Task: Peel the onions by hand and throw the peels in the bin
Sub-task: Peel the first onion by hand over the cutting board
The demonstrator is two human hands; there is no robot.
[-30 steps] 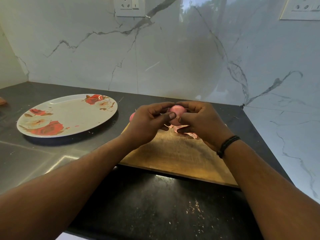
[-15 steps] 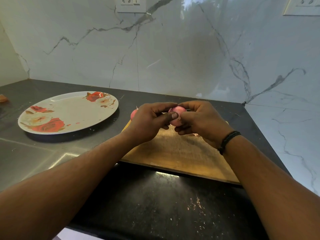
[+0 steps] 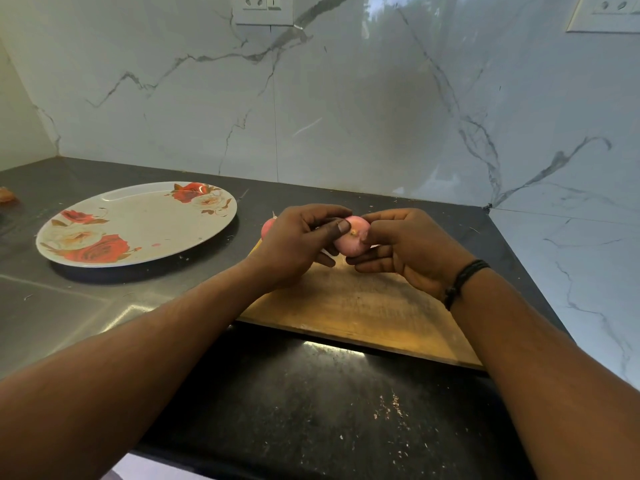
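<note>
At frame center, the left hand (image 3: 294, 244) and right hand (image 3: 405, 247) both gripped a pink onion (image 3: 351, 239) with curled fingers above the wooden cutting board (image 3: 363, 306); a floral plate (image 3: 138, 223) sat left.

Glossy white marble wall (image 3: 346, 109) with grey veins, two wall sockets (image 3: 264, 9) up high, dark speckled surface (image 3: 311, 410), soft reflected light

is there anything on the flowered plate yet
No, the flowered plate holds no onion or peels; the onion is held between the left hand and right hand.
</note>
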